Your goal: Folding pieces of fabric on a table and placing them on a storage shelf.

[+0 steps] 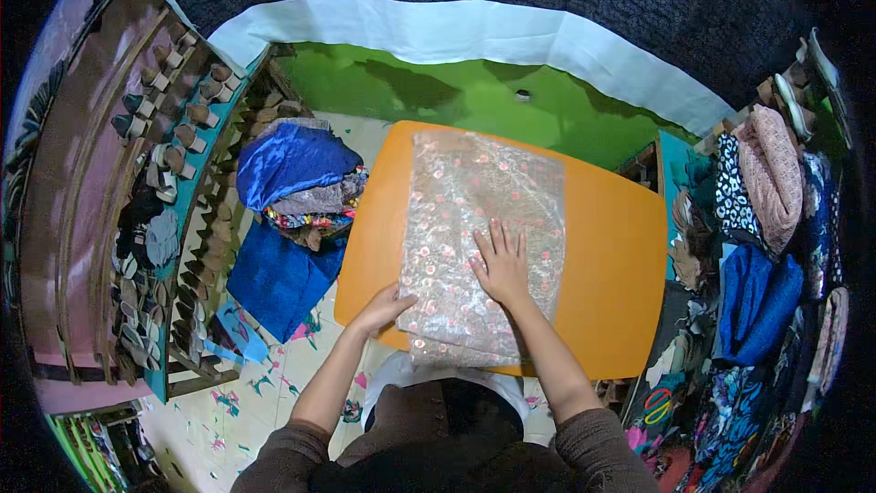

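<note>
A shiny, see-through floral fabric [456, 219], pale with small reddish blossoms, lies spread in a folded rectangle on the orange table [611, 265]. Its near end reaches the table's front edge. My left hand [383, 309] is at the fabric's left border near the front, thumb on top and fingers closed on the edge. Flat on the fabric, right of its middle, rests my right hand [502, 265] with fingers spread and nothing in it.
Left of the table sit a pile of folded cloths [301, 164] and a dark blue cloth [283, 278]. A shoe rack [187, 192] stands farther left. On the right are stacked fabrics [762, 297] and colourful scissors [657, 405]. Scraps litter the tiled floor [187, 434].
</note>
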A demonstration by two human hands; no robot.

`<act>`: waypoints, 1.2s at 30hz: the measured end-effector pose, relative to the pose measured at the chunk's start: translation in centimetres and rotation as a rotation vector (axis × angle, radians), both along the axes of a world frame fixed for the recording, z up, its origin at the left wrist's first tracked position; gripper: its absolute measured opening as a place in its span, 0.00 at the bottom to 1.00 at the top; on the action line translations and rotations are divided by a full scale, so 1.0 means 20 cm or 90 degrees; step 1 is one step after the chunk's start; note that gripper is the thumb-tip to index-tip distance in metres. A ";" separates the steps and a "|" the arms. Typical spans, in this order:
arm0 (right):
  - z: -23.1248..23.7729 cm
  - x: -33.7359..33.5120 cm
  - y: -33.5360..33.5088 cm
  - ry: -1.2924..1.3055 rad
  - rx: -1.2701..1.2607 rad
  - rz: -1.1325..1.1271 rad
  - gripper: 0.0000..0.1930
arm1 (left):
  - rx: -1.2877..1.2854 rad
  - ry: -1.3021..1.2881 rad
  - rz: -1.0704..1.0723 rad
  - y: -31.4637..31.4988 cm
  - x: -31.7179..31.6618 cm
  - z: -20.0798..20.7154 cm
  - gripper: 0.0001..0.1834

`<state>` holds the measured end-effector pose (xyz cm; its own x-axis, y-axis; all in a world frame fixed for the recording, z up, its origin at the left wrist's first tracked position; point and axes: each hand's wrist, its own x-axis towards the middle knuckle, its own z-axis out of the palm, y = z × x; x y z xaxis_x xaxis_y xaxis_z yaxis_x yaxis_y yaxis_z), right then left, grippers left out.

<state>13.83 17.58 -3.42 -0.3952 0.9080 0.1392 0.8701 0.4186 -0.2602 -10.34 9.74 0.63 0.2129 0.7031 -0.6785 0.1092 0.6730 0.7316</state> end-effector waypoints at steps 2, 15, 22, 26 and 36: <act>-0.02 0.02 0.03 -0.013 0.008 -0.027 0.26 | 0.019 -0.068 0.059 0.07 0.03 -0.08 0.22; 0.19 0.14 0.08 0.005 0.006 -0.114 0.26 | 0.065 -0.065 0.019 0.11 0.06 0.03 0.25; 0.16 0.28 0.04 -0.022 0.004 -0.127 0.26 | 0.105 0.002 0.090 -0.09 0.10 -0.02 0.31; 0.05 0.34 0.02 -0.050 -0.010 -0.107 0.26 | 0.140 0.098 0.127 -0.23 0.15 -0.11 0.35; -0.07 0.37 -0.01 -0.043 -0.016 -0.074 0.26 | 0.420 0.841 -0.068 -0.32 0.48 0.01 0.35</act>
<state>21.15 17.46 -4.85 -0.2955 0.9508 0.0928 0.9280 0.3087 -0.2086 -0.73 3.37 0.87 -0.2203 0.9754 0.0116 0.9502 0.2119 0.2284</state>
